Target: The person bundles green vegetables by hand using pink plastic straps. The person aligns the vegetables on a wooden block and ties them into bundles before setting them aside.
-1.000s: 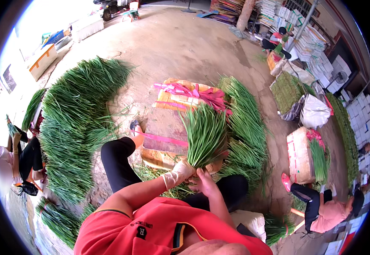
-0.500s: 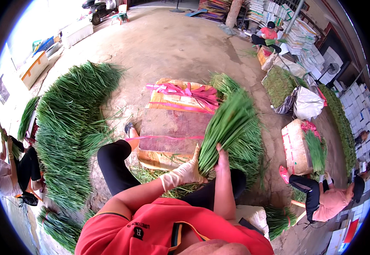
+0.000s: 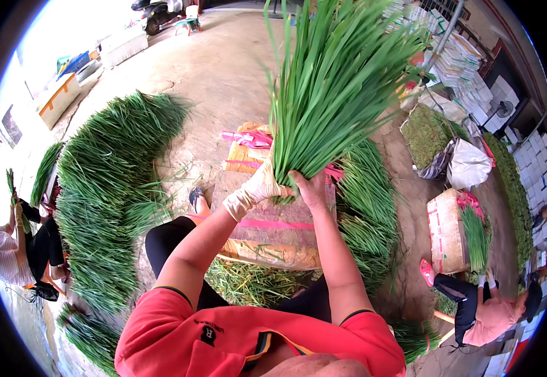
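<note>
A thick bunch of long green garlic chives (image 3: 330,94) is held up over the work box, its leaves fanning away from me. My left hand (image 3: 264,181), in a pale glove, grips the stem ends on the left side. My bare right hand (image 3: 309,188) is wrapped round the same stems from the right. Below them stands a taped box with a dark board top (image 3: 273,237), a pink ribbon (image 3: 280,224) lying across it. More pink ribbons (image 3: 248,138) lie at its far end, partly hidden by the leaves.
A long heap of chives (image 3: 100,201) curves along my left, and another pile (image 3: 368,207) lies right of the box. Trimmings (image 3: 248,286) cover the floor below the box. Co-workers sit at far left and at right, the latter by a taped box (image 3: 446,232).
The bunch has risen and moved away from me, from low beside the box to above it. Both arms have stretched forward, and both hands still hold the stems.
</note>
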{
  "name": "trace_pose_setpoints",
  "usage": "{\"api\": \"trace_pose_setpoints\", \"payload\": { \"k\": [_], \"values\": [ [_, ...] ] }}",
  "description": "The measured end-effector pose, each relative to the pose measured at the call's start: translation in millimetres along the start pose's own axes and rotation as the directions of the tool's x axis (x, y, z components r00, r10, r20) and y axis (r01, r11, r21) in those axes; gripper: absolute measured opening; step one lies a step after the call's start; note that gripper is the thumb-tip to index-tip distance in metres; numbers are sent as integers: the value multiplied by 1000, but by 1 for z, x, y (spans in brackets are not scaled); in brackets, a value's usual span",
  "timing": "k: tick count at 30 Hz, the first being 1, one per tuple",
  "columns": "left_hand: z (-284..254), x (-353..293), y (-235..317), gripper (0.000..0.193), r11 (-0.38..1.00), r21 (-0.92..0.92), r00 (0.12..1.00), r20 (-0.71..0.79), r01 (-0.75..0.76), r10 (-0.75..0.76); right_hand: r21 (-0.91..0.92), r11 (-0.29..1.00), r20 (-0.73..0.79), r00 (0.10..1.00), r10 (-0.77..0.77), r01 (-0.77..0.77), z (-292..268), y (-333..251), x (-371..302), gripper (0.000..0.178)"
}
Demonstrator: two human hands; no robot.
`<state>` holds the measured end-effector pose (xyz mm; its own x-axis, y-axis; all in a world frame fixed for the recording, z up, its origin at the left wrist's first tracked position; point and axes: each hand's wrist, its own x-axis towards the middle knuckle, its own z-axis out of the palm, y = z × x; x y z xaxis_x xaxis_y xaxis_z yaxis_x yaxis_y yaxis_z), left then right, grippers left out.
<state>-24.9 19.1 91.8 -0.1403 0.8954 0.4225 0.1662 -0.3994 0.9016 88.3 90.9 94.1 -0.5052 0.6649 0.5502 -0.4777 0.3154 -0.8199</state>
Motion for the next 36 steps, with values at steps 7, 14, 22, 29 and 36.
{"api": "trace_pose_setpoints", "payload": {
  "k": [7,14,22,29,36],
  "values": [
    [-28,-11,-90,79,890,430,960,280,-151,28,-53,925,315,873,373,-377,-32,91,-36,52],
    [-35,11,-119,67,916,342,974,151,-209,166,-299,946,274,938,212,-126,-13,63,-6,57],
    [-45,24,-80,70,975,163,970,167,151,-178,-329,944,169,983,74,-14,-10,74,12,38],
    [-47,25,-95,78,956,276,989,134,-103,68,-375,927,231,971,64,29,-4,75,15,32],
    [-23,55,3,113,685,725,909,332,-75,-252,-12,964,237,936,261,-265,-19,13,31,56]
  ]
}}
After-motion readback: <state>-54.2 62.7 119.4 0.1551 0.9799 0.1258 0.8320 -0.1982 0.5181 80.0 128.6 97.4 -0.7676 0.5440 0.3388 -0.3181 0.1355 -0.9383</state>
